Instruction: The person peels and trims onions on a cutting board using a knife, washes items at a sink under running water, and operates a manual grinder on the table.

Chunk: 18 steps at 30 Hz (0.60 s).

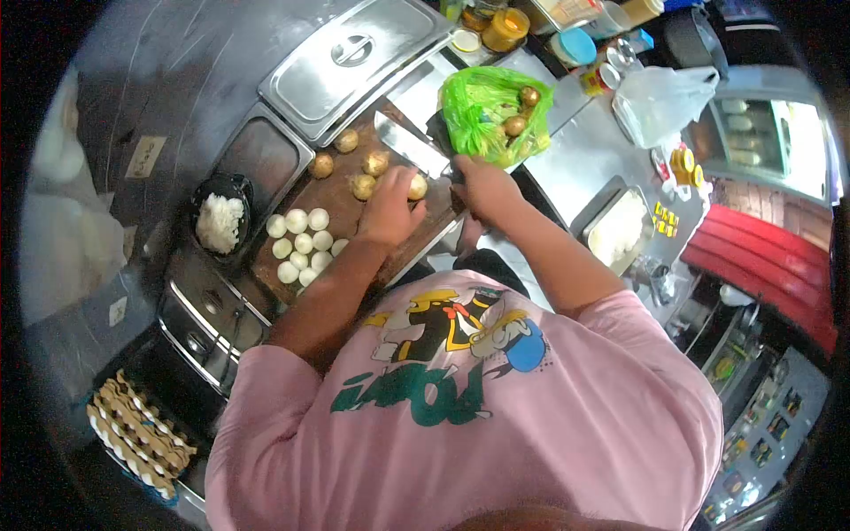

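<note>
My right hand [485, 188] is wrapped round the handle of a broad knife, whose shiny blade [407, 146] points up and left over the brown cutting board [341, 212]. On the board my left hand [392, 208] holds a brown-skinned onion [417, 187] at its fingertips. Other unpeeled onions [375, 163] lie beside and beyond that hand. Several white peeled pieces [304, 242] are grouped on the board's left part, partly behind my left forearm. An open green plastic bag [491, 115] with brown onions [514, 126] in it stands beyond the knife.
A lidded steel pan [354, 66] borders the board's far side. A black bowl of white chopped food [220, 221] is at the left, with egg trays [140, 434] lower down. On the right are a white-filled tray [617, 228] and a white plastic bag [662, 104]. Jars [506, 29] stand at the back.
</note>
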Available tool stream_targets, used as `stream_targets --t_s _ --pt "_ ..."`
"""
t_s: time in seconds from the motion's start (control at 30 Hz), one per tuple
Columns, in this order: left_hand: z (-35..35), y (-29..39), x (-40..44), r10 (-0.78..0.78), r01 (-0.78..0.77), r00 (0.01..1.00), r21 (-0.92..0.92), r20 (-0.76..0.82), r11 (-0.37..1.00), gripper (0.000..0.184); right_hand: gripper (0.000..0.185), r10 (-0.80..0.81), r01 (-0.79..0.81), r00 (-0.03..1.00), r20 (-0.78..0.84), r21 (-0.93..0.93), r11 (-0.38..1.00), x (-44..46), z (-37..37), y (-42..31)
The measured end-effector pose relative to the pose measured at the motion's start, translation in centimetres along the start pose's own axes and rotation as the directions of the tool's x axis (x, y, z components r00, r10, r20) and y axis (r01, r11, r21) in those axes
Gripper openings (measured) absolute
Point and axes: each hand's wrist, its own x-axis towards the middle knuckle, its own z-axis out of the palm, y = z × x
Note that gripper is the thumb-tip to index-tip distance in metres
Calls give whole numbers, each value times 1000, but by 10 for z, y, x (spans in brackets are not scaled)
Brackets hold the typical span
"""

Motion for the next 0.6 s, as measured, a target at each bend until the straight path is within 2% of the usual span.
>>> stream_targets --t_s 0.03,0.07,0.13,0.17,0.23,0.3,0.33,0.37,0.43,0.5,0.57,0.6 --pt "0 0 1 5 -5 1000 -6 -8 1000 60 37 37 -37 998 41 7 999 3 6 0" --pt "-1 1 2 17 -17 1000 0 13 1000 60 38 30 -30 1000 3 17 999 3 7 -1" --pt "-1 3 3 -81 82 996 -94 24 992 64 38 80 -81 997 19 40 996 2 5 0" --pt "-1 3 3 -73 77 996 -91 43 993 64 38 116 -118 992 46 45 992 -1 0 0" --pt "-1 0 5 22 -26 999 -102 -46 994 62 40 138 -142 989 58 84 986 -9 -10 2" --pt "0 -4 5 33 -37 998 -93 -45 995 59 40 166 -169 986 33 160 972 -17 -10 11" --pt "3 -5 4 -4 4 1000 -141 3 990 56 40 150 -143 989 7 330 933 -32 -5 18" --pt "4 -6 4 -44 51 998 -184 39 982 53 40 158 -152 987 9 335 930 -42 -9 12" --pt "10 -12 4 -8 10 1000 -208 10 978 50 36 173 -180 983 60 506 844 -61 -26 -3" --pt "10 -9 5 28 -32 999 -230 -21 973 48 34 145 -135 989 19 505 852 -71 -10 -2" --pt "11 -6 8 76 -95 993 -230 -93 968 47 31 75 -34 993 -86 402 915 -79 6 -5" --pt "11 -5 8 77 -95 993 -232 -85 968 47 29 93 -59 993 -78 361 931 -81 14 -7"
